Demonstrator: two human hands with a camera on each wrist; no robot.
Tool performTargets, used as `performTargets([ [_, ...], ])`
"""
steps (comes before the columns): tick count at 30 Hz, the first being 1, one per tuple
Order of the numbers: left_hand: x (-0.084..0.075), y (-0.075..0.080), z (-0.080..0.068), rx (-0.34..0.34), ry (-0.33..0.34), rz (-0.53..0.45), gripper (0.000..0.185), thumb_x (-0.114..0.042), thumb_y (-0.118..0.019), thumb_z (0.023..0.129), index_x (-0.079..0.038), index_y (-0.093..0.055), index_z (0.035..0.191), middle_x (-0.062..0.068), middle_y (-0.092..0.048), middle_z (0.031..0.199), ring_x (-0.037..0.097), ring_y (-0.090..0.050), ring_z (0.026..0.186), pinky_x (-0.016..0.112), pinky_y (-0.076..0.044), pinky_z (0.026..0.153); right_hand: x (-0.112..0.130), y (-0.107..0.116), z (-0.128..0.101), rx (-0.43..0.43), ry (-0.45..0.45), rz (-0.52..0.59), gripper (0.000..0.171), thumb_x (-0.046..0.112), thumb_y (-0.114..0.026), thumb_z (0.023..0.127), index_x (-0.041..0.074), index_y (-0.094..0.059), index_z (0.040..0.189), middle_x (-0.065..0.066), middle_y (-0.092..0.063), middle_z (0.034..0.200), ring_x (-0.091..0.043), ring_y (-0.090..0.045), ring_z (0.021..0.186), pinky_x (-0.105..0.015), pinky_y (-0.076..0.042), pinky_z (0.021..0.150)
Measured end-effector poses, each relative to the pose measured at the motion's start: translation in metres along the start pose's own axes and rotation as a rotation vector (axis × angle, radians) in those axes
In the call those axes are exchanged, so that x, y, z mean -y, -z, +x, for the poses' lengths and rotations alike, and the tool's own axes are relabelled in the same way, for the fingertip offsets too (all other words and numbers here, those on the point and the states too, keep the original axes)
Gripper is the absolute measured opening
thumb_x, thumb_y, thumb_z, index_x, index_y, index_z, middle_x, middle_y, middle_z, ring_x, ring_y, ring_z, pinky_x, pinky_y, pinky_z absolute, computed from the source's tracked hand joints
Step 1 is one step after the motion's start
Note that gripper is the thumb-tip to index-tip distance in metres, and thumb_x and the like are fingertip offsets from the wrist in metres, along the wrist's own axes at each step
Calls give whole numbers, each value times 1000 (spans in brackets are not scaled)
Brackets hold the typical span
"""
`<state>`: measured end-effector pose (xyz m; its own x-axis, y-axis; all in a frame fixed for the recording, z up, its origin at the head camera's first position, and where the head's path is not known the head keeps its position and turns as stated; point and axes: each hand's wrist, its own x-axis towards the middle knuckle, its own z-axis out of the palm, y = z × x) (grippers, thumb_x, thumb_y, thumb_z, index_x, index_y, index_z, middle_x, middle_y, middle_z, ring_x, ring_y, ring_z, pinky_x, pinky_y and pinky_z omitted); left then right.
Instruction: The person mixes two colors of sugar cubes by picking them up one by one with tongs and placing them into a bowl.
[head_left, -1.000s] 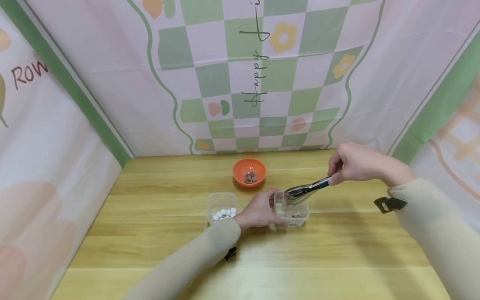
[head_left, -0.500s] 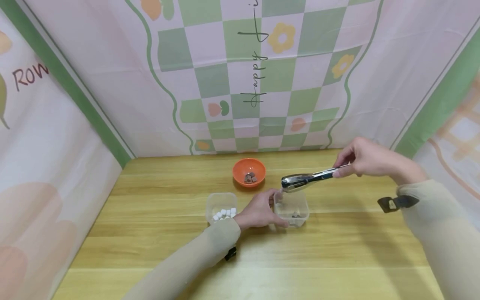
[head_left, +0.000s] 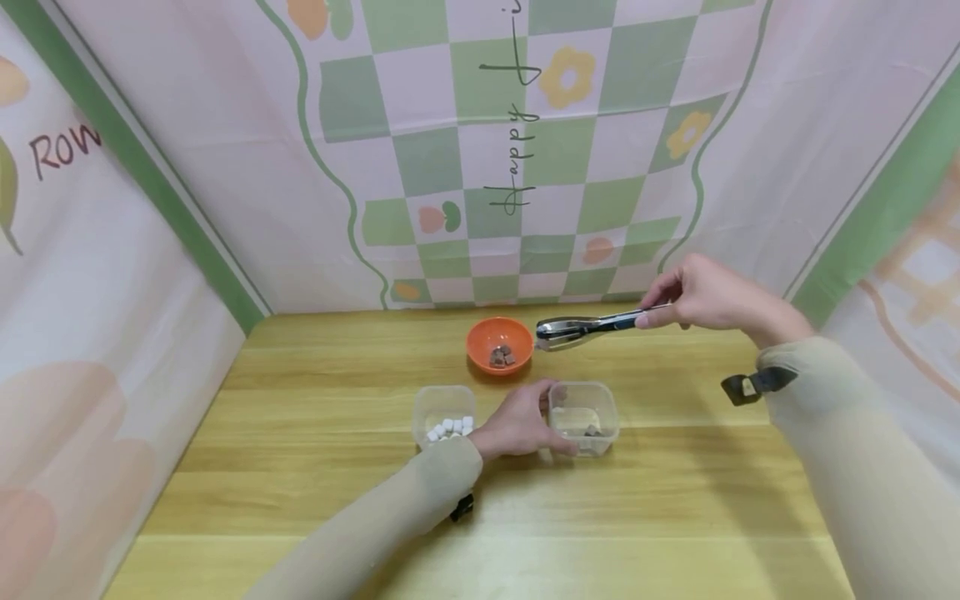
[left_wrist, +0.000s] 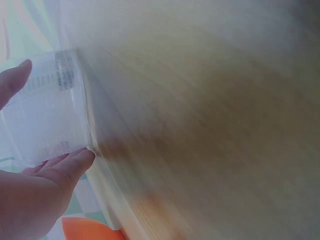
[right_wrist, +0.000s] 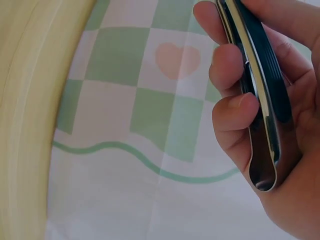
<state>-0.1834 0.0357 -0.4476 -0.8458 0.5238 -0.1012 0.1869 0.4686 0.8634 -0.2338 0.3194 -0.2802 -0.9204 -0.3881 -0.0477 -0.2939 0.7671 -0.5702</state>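
Observation:
My left hand (head_left: 517,423) holds a clear plastic container (head_left: 592,447), thumb on the near side and fingers on the far side. A few small dark brown pieces (head_left: 592,431) lie in that container. In my right hand (head_left: 708,292) I grip metal tongs with black handles (head_left: 596,324), their closed head beside the right rim of an orange bowl (head_left: 498,332). Something small shows at the tongs' tips, too small to identify. Several brown cubes (head_left: 502,357) sit in the bowl. The right wrist view shows my fingers wrapped round the tongs' handles (right_wrist: 275,85).
A second clear container (head_left: 444,398) with several white cubes (head_left: 452,426) stands left of my left hand, partly hidden by my sleeve. The wooden table (head_left: 300,500) meets a patterned cloth (head_left: 480,150) behind the bowl.
The tongs have risen out of the clear container and moved left and away from me to the bowl's rim. My left hand has stayed on the container.

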Motion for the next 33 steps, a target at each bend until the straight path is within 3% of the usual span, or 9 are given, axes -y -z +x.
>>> performTargets([
  [12, 0, 0, 1, -1, -5, 5, 93, -22, -102, 69, -13, -56, 148, -1, -64, 139, 12, -60, 124, 30, -48, 109, 3, -21, 32, -21, 30, 60, 19, 19, -90, 86, 5, -82, 94, -5, -76, 84, -18, -60, 61, -28, -52, 51],
  [22, 2, 1, 1, -7, -25, -16, 90, -21, -102, 69, -9, -57, 146, 2, -66, 137, 14, -61, 123, 30, -48, 108, 10, -50, 52, -26, 34, -17, 15, 20, -90, 85, 8, -82, 89, 0, -75, 77, -20, -63, 63, -29, -52, 52],
  [33, 4, 1, 1, -3, -16, -27, 88, -22, -101, 70, -10, -57, 146, 3, -66, 137, 14, -61, 123, 29, -48, 108, 15, -70, 64, -44, 40, -87, 13, 21, -89, 86, 10, -82, 87, 2, -74, 77, -19, -66, 71, -36, -53, 68],
])
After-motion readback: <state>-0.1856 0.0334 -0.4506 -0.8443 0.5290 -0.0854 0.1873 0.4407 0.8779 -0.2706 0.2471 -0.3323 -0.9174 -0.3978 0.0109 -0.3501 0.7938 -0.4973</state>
